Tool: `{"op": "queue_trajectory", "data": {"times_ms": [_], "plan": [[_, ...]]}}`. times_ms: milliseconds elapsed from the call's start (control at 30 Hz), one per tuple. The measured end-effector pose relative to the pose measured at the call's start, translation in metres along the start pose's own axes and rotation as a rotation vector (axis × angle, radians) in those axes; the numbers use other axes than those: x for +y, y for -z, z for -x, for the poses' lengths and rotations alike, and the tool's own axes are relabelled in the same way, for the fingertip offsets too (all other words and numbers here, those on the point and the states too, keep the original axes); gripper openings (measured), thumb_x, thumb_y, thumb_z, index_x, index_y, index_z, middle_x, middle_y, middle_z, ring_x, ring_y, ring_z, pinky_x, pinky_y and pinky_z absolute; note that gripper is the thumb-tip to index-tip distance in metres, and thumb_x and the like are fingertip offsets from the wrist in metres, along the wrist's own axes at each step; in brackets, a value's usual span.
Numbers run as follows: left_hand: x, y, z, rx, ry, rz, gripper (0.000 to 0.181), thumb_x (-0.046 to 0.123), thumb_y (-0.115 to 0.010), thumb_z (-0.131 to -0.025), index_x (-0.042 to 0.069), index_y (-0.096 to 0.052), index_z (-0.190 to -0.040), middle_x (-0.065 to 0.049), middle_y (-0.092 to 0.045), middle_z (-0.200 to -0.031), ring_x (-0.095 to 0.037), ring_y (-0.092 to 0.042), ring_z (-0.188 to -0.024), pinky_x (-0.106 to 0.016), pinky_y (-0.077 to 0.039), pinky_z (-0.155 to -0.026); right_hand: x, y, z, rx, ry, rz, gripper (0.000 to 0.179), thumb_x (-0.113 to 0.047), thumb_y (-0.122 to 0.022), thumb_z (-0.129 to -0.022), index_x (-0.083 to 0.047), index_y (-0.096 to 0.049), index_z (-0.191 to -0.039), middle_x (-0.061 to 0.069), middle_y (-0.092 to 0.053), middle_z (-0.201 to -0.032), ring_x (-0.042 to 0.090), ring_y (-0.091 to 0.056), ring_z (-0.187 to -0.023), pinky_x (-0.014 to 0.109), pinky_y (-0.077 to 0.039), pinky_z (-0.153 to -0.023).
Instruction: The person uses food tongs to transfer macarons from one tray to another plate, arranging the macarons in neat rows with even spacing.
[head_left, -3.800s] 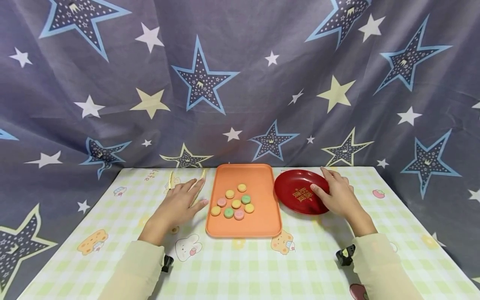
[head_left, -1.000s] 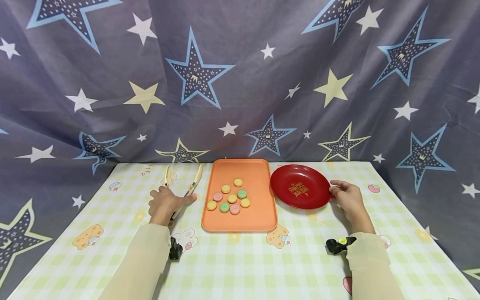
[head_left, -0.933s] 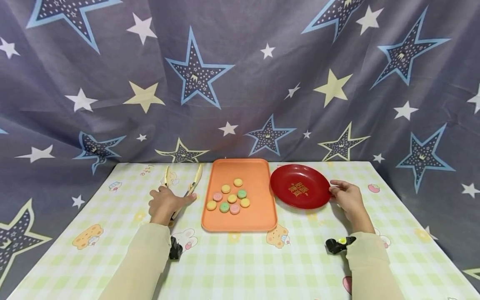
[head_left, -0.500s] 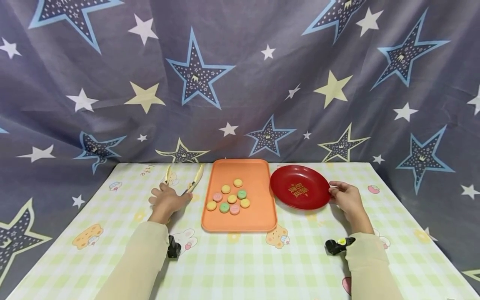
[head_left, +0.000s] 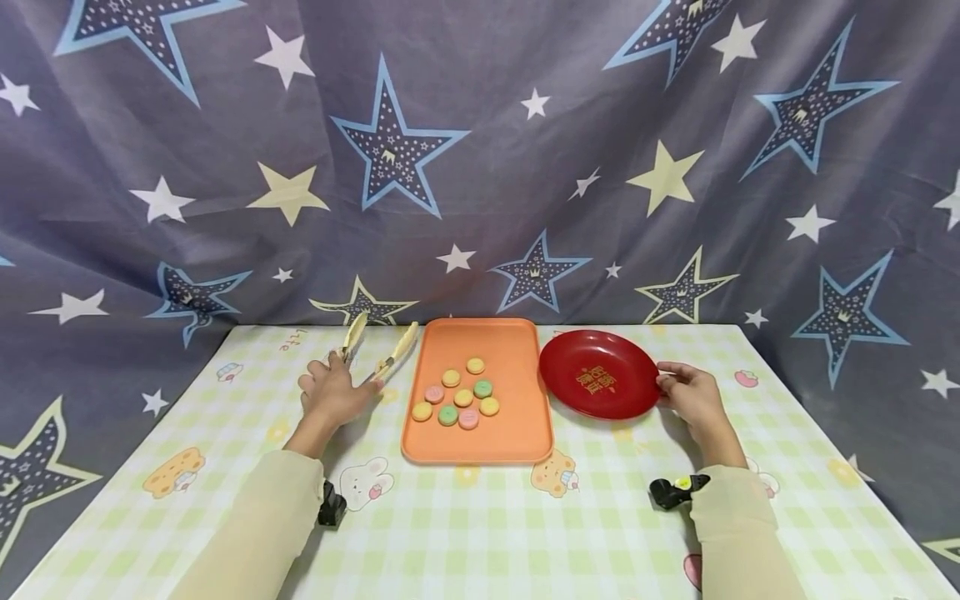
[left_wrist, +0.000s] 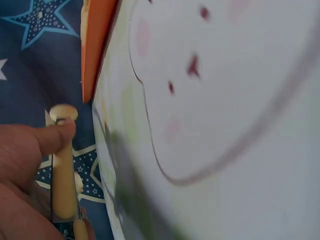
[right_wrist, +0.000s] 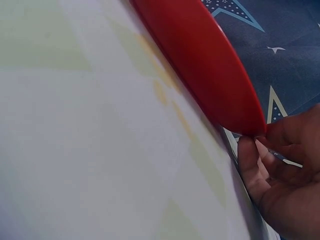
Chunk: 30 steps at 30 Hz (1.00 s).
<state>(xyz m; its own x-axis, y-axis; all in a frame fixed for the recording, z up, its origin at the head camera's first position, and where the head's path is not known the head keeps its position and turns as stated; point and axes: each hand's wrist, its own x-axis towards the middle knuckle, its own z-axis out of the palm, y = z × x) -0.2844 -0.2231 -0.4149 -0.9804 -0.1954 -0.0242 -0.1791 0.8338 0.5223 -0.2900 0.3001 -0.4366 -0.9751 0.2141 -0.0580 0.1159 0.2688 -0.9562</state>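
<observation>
My left hand grips a pair of tongs with cream-yellow ends, raised off the cloth and spread apart, tips pointing away. In the left wrist view the thumb presses along one arm of the tongs; the handle end is hidden by the hand. To the right, my right hand pinches the right rim of a round red plate with gold characters. The right wrist view has thumb and fingers meeting at the edge of the plate. Between the hands lies an orange tray holding several macaron-like sweets.
A green-and-white checked cloth with cartoon prints covers the table. Behind its far edge hangs a grey curtain with stars. The plate sits close beside the tray's right side.
My left hand, earlier spread over the tongs, now grips and has lifted them, tips swinging up and right. My right hand has shifted from the plate's upper right to pinching its right rim.
</observation>
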Motion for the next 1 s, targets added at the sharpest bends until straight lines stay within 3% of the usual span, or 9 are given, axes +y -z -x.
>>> {"op": "queue_trajectory", "data": {"times_ms": [133, 333, 700, 1000], "plan": [[0.000, 0.002, 0.001, 0.006, -0.144, -0.024, 0.105, 0.043, -0.068, -0.095, -0.012, -0.005, -0.159, -0.040, -0.024, -0.138, -0.052, -0.024, -0.119, -0.063, -0.030, -0.099, 0.000, 0.000, -0.001, -0.001, 0.009, 0.007, 0.038, -0.001, -0.047, -0.105, 0.012, -0.051, -0.141, 0.018, -0.061, -0.112, 0.007, -0.061, -0.081, 0.023, -0.057, -0.069], [0.002, -0.003, 0.001, 0.013, -0.318, -0.057, 0.099, 0.042, -0.071, -0.093, -0.012, -0.018, -0.158, -0.028, -0.032, -0.124, -0.044, -0.027, -0.110, -0.059, -0.029, -0.095, 0.003, 0.002, -0.002, -0.010, 0.029, -0.002, 0.038, 0.000, -0.047, -0.104, 0.013, -0.050, -0.140, 0.011, -0.063, -0.103, 0.005, -0.061, -0.078, 0.022, -0.057, -0.069], [0.012, 0.001, 0.009, -0.012, -0.443, -0.102, 0.090, 0.042, -0.071, -0.094, -0.007, -0.030, -0.157, -0.020, -0.038, -0.118, -0.035, -0.028, -0.102, -0.044, -0.029, -0.082, 0.006, 0.001, -0.005, -0.002, 0.023, 0.004, 0.037, -0.001, -0.047, -0.105, 0.012, -0.051, -0.140, 0.014, -0.063, -0.106, 0.005, -0.062, -0.078, 0.023, -0.057, -0.069], [0.011, 0.009, 0.013, -0.017, -0.550, -0.144, 0.081, 0.041, -0.072, -0.095, -0.002, -0.039, -0.155, -0.012, -0.042, -0.111, -0.030, -0.034, -0.097, -0.041, -0.034, -0.080, 0.003, 0.000, -0.003, -0.002, 0.021, 0.007, 0.037, -0.002, -0.048, -0.105, 0.012, -0.052, -0.139, 0.017, -0.063, -0.109, 0.006, -0.062, -0.078, 0.023, -0.057, -0.070]]}}
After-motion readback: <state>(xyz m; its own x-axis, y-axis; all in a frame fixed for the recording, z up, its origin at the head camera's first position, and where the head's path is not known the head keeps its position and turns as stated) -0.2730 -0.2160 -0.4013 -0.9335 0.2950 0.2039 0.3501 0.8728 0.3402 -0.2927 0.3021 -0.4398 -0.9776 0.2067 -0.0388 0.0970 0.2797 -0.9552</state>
